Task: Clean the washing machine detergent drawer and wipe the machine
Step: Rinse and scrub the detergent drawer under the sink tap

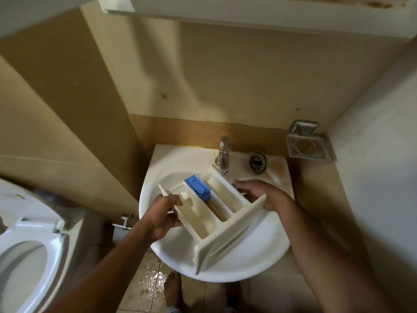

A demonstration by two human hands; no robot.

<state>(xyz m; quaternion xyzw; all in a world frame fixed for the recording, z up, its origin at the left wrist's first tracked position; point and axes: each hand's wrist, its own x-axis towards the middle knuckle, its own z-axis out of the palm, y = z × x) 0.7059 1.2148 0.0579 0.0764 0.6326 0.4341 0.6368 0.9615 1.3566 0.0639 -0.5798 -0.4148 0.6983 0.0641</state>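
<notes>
- Toilet [27,251] at near left, cut off by the frame edge.
- Detergent drawer [216,222] held over the sink [259,256], front panel nearest. It has 3 compartments: 1 blue insert [198,188] in the middle one, with brown residue beside it.
- Left hand [165,214]: grip wrapped on the drawer's left wall.
- Right hand [264,195]: at the right wall, partly hidden behind the front panel; can't tell the grip.
- Far: 1 tap [223,157], 1 strainer plug [257,162] on the sink ledge, 1 wall holder [309,145].
</notes>
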